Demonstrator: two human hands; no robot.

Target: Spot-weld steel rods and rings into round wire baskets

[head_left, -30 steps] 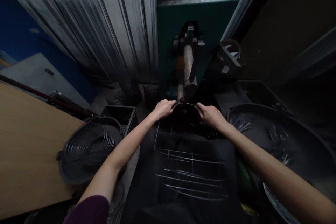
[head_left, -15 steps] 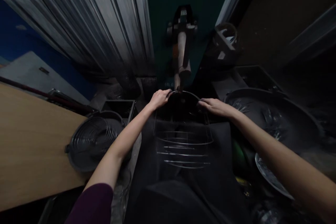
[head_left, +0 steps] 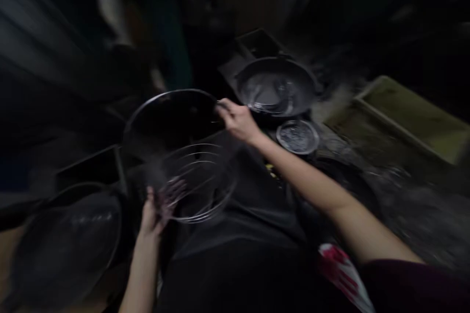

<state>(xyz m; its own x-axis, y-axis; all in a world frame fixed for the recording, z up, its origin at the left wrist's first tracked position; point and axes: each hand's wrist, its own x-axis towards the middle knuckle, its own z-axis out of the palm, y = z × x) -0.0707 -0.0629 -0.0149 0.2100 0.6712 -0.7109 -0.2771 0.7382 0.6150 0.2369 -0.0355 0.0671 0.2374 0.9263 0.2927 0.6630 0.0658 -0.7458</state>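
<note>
Left hand (head_left: 156, 212) lowered beside wire frame (head_left: 200, 161); right hand (head_left: 238, 120) gripping.

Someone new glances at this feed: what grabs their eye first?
First, the wire frame near the centre, its bright hoop gripped by the right hand; the blurred left hand is at its lower left. Next, the yellowish bin at far right, pale against the gloom.

At the fingers (head_left: 228, 117), the wire frame (head_left: 198, 219) is silvery; right of them, a yellow-green tub (head_left: 422, 120), purple sleeve (head_left: 400, 281), red-and-white packet (head_left: 341, 274).
</note>
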